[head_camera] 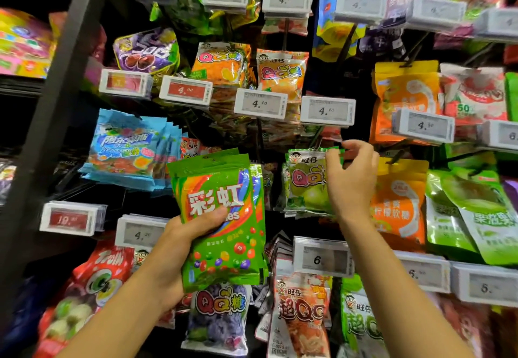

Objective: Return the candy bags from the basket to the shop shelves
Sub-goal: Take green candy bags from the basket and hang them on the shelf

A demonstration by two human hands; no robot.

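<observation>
My left hand (pixel 182 248) grips a small stack of green rainbow-candy bags (pixel 224 223), thumb across the front, held upright before the shelf. My right hand (pixel 351 178) is raised to a green apple QQ gummy bag (pixel 307 184) hanging on a peg hook, fingers curled and pinching its top right corner near the hook. The basket is out of view.
Peg hooks with hanging candy bags fill the display. White price tags (pixel 322 259) jut out at each hook's end. Blue candy bags (pixel 126 150) hang at left, orange bags (pixel 398 203) and green bags (pixel 476 212) at right. A dark upright post (pixel 56 77) borders the left side.
</observation>
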